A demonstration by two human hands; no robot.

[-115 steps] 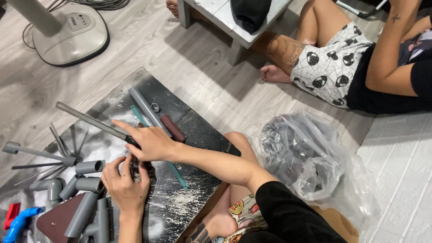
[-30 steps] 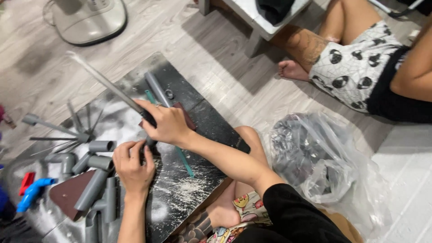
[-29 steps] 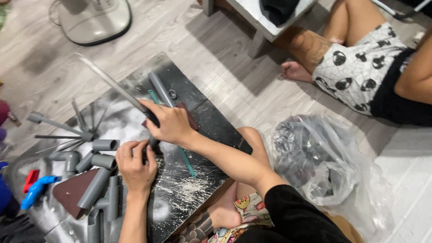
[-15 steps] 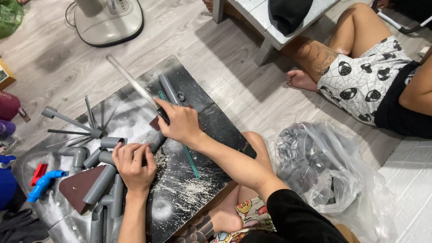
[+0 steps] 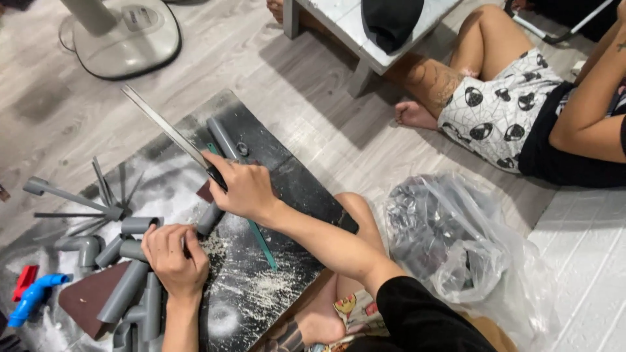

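My right hand (image 5: 242,189) grips the dark handle of a saw whose long grey blade (image 5: 163,127) slants up to the far left. The blade crosses a short grey pipe (image 5: 210,218) lying on a black board (image 5: 297,189) dusted with white sawdust. My left hand (image 5: 173,254) is closed on the near end of that pipe and presses it down. A green ruler (image 5: 261,242) lies on the board under my right wrist. Another grey pipe (image 5: 222,138) lies further back on the board.
Grey pipes and elbow fittings (image 5: 127,287) lie at the left with a brown board (image 5: 85,303), a blue fitting (image 5: 29,300) and a spoked pipe assembly (image 5: 72,199). A clear plastic bag of fittings (image 5: 450,244) sits right. Another person's leg (image 5: 450,78), a bench (image 5: 365,36) and a fan base (image 5: 124,39) lie beyond.
The view has shifted, and my right hand has drawn the saw a little nearer across the pipe. My left hand keeps its hold.
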